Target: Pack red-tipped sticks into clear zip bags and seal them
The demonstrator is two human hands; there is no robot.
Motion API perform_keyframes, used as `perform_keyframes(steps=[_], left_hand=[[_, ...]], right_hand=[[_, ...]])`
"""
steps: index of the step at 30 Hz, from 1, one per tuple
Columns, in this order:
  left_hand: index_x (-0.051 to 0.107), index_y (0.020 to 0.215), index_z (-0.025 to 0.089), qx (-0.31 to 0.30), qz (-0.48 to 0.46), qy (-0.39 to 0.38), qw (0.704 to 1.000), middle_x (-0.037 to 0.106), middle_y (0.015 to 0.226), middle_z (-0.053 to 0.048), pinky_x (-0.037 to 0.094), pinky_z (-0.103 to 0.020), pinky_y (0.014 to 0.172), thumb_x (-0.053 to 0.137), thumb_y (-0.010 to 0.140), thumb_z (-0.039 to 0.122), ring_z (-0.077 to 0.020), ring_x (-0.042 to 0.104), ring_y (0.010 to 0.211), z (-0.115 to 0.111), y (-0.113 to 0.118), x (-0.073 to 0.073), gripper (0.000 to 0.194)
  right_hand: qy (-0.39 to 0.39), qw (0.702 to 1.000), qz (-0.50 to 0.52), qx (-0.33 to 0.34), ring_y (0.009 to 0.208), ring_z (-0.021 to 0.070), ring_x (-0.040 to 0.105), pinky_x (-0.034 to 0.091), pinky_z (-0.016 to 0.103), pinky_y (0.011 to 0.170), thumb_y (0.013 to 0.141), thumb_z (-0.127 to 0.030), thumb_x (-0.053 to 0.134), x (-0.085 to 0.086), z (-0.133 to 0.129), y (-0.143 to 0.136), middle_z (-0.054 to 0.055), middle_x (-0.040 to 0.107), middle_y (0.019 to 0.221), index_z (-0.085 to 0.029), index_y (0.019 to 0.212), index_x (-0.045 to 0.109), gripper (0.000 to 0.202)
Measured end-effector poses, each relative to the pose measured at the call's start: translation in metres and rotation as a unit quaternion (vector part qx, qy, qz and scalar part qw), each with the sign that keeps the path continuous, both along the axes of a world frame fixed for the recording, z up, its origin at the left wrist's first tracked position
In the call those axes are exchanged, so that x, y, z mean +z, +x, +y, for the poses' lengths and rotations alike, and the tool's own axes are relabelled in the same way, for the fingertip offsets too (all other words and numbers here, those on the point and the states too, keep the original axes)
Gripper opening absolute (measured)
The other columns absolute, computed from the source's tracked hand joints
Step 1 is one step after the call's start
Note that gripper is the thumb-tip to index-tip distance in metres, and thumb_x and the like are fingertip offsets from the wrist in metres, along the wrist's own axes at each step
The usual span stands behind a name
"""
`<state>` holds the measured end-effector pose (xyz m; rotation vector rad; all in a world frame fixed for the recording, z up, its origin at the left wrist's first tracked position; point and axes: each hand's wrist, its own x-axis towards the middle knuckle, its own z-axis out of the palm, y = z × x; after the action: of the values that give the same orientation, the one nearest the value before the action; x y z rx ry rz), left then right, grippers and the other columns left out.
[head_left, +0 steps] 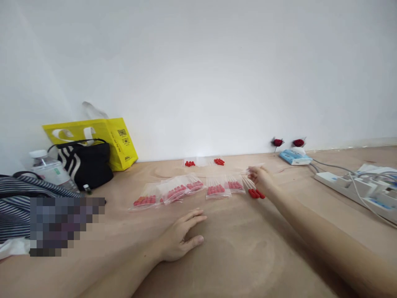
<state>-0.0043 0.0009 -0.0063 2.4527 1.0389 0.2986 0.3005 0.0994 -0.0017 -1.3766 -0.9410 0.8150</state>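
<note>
Several slim, red-tipped white sticks (256, 193) lie at your right grip (263, 179), red ends toward you; whether it pinches them cannot be told. Likely light and stiff: take the stems (247, 182). Your left grip (182, 236) is spread, empty.

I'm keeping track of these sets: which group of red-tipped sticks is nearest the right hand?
The rightmost group, its red ends just below the right hand in the picture. The other groups all lie farther left.

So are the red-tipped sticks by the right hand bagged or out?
Out, it seems: their red tips look brighter than those inside plastic bags.
</note>
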Motion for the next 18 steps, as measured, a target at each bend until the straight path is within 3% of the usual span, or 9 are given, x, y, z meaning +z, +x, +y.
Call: perform_keyframes(steps=[4,6,8,10,13,14,15,17,18], left_hand=[[0.036,0.127,0.024,0.038,-0.060,0.029,0.997,0.035,0.135,-0.005,0.026,-0.039,0.103,0.036,0.087,0.038,-0.0222,0.032,0.124,0.003,0.001,-0.001,0.042],[0.037,0.125,0.022,0.063,-0.097,0.044,0.992,0.040,0.131,-0.005,0.027,-0.037,0.103,0.030,0.090,0.036,-0.0207,0.035,0.121,0.004,0.002,-0.002,0.039],[0.039,0.124,0.020,0.078,-0.112,0.050,0.989,0.043,0.129,-0.006,0.028,-0.036,0.103,0.027,0.091,0.035,-0.0198,0.037,0.120,0.005,0.003,-0.003,0.039],[0.041,0.124,0.019,0.070,-0.091,0.045,0.992,0.042,0.129,-0.007,0.028,-0.037,0.102,0.029,0.090,0.037,-0.0205,0.036,0.121,0.005,0.004,-0.003,0.040],[0.044,0.123,0.021,0.033,-0.016,0.032,0.999,0.037,0.134,-0.007,0.027,-0.041,0.102,0.040,0.085,0.041,-0.0244,0.031,0.124,0.003,0.004,-0.003,0.043],[0.045,0.123,0.022,0.026,0.004,0.030,0.999,0.035,0.135,-0.007,0.027,-0.042,0.102,0.042,0.084,0.042,-0.0253,0.029,0.125,0.002,0.004,-0.002,0.043],[0.045,0.123,0.023,0.023,0.018,0.027,0.999,0.034,0.136,-0.007,0.026,-0.043,0.102,0.043,0.084,0.042,-0.0257,0.028,0.126,0.002,0.003,-0.001,0.043],[0.043,0.124,0.025,0.023,0.028,0.019,0.999,0.032,0.138,-0.005,0.026,-0.044,0.102,0.042,0.085,0.040,-0.0253,0.027,0.126,0.001,0.001,0.001,0.042],[0.043,0.125,0.026,0.021,0.029,0.016,0.999,0.031,0.138,-0.005,0.026,-0.044,0.102,0.042,0.085,0.039,-0.0250,0.027,0.126,0.001,-0.001,0.002,0.042]], right_hand=[[0.001,0.991,0.048,0.122,0.066,0.0206,0.062,0.052,0.035,0.064,0.065,-0.041,0.061,-0.023,-0.062,-0.071,0.003,0.061,0.063,-0.023,0.059,0.053,0.021],[-0.015,0.970,0.113,0.216,0.071,0.0209,0.063,0.052,0.038,0.070,0.068,-0.042,0.060,-0.034,-0.095,-0.100,0.003,0.063,0.064,-0.026,0.055,0.053,0.021],[-0.048,0.932,0.193,0.302,0.077,0.0194,0.064,0.052,0.037,0.073,0.065,-0.038,0.065,-0.036,-0.123,-0.117,0.001,0.064,0.068,-0.028,0.054,0.052,0.020],[-0.117,0.890,0.220,0.382,0.075,0.0169,0.064,0.052,0.034,0.072,0.062,-0.034,0.069,-0.026,-0.141,-0.121,0.000,0.065,0.072,-0.031,0.059,0.055,0.014],[-0.220,0.785,0.100,0.570,0.060,0.0150,0.063,0.051,0.029,0.058,0.064,-0.037,0.068,-0.002,-0.141,-0.104,0.002,0.064,0.067,-0.029,0.062,0.061,0.011],[-0.210,0.792,0.040,0.571,0.050,0.0136,0.060,0.049,0.027,0.049,0.064,-0.038,0.067,0.005,-0.134,-0.093,0.002,0.064,0.064,-0.027,0.060,0.062,0.013],[-0.187,0.825,-0.017,0.533,0.042,0.0116,0.054,0.044,0.025,0.042,0.064,-0.040,0.065,0.010,-0.123,-0.080,0.002,0.062,0.060,-0.026,0.060,0.062,0.016],[-0.104,0.908,-0.126,0.387,0.038,0.0103,0.048,0.037,0.023,0.038,0.066,-0.043,0.060,0.014,-0.095,-0.048,0.001,0.059,0.053,-0.023,0.056,0.059,0.023],[-0.053,0.935,-0.181,0.301,0.043,0.0111,0.051,0.037,0.022,0.042,0.067,-0.041,0.058,0.012,-0.079,-0.029,0.000,0.059,0.054,-0.021,0.055,0.058,0.023]])
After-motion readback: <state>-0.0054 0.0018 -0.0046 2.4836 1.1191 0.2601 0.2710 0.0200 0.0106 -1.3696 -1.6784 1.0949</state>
